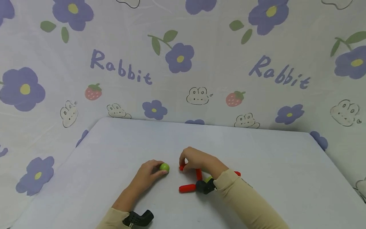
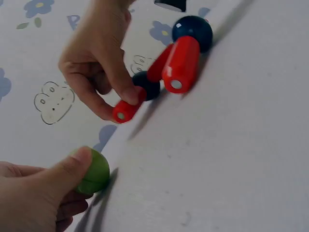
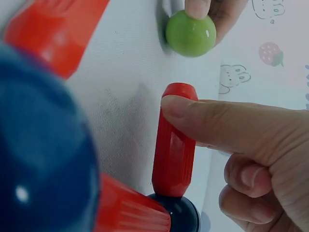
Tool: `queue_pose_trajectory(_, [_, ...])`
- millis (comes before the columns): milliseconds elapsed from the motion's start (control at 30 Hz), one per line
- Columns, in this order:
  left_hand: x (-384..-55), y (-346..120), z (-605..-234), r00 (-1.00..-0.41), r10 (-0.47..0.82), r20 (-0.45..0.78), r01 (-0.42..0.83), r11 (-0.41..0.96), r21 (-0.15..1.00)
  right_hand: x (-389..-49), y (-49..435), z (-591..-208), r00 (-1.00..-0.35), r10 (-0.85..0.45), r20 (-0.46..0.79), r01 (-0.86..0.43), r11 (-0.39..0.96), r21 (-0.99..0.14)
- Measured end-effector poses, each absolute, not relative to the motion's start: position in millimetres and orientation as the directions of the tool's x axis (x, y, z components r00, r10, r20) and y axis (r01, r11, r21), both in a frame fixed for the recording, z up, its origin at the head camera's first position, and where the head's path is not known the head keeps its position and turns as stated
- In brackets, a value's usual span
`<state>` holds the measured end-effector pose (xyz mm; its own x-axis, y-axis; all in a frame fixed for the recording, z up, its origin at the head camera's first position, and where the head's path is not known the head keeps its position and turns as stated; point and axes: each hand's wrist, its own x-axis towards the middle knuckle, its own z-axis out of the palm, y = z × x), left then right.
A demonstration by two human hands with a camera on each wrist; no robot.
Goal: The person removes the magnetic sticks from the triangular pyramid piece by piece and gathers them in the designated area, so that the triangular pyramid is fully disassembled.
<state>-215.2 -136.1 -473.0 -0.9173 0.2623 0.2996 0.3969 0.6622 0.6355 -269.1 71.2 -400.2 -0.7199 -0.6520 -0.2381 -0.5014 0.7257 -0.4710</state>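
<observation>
On the white table, my left hand point(image 1: 146, 174) pinches a green ball point(image 1: 164, 167) between thumb and fingers. To its right, my right hand point(image 1: 195, 159) grips a red magnetic rod point(image 3: 174, 150) with thumb and fingertips. That rod's far end joins a dark blue ball point(image 3: 182, 212). Another red rod point(image 1: 199, 174) runs from this ball to a second dark blue ball point(image 2: 192, 33), which carries a further red rod point(image 1: 187, 188) pointing left. A small gap separates the green ball from the held rod's tip. My right forearm hides part of the joined pieces.
Beyond my right sleeve, a red rod end point(image 1: 237, 173) sticks out. A yellow-green piece point(image 1: 208, 179) shows partly beside the right wrist's black camera mount point(image 1: 210, 186). Another black mount point(image 1: 140, 218) sits on the left wrist. Behind the table point(image 1: 271, 152) hangs a patterned cloth point(image 1: 211, 63).
</observation>
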Motion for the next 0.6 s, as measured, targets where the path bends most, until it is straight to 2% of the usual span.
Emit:
queue_pose_trajectory(300, [-218.1, -135.5, -475.1, -0.91, 0.271, 0.313, 0.412, 0.665, 0.622, -265.3, 75.3, -399.5, -0.731, -0.641, -0.234, -0.478, 0.726, -0.494])
queue_pose_trajectory(600, [-229.2, -127.8, -472.7, -0.911, 0.235, 0.339, 0.401, 0.699, 0.592, -255.5, 75.8, -397.5, -0.713, -0.668, -0.214, -0.535, 0.715, -0.451])
